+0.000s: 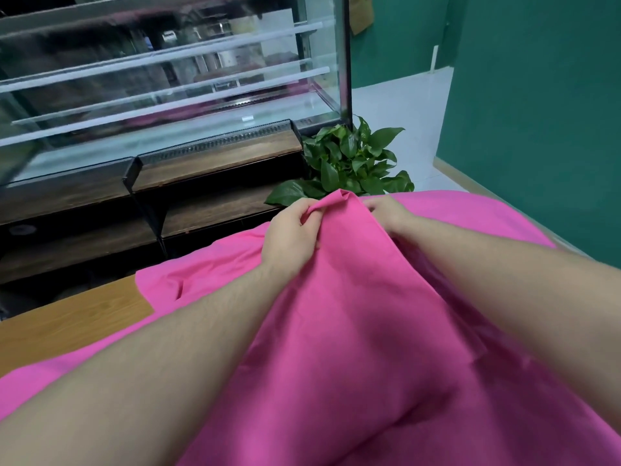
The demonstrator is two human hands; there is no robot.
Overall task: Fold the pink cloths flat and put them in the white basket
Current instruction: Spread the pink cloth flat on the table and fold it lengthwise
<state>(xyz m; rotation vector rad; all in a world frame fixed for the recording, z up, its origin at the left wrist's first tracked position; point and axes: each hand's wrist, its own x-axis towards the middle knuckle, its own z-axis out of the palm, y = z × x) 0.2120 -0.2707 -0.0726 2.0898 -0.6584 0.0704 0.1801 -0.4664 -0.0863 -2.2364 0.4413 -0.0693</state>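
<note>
A large pink cloth (353,314) covers most of the wooden table (67,317) and is raised into a ridge between my arms. My left hand (292,230) pinches the cloth's far edge near the ridge's top, fingers curled round the fabric. My right hand (386,210) is just right of that ridge, partly hidden behind the raised fold; its fingers seem to grip the same far edge, though the grip itself is hidden. More pink cloth (470,213) lies flat on the far right of the table. No white basket is in view.
A glass display case (168,79) on dark wooden shelving (201,169) stands beyond the table. A green potted plant (353,163) sits by the table's far edge. A green wall (537,112) rises at right, with pale floor (403,105) beyond.
</note>
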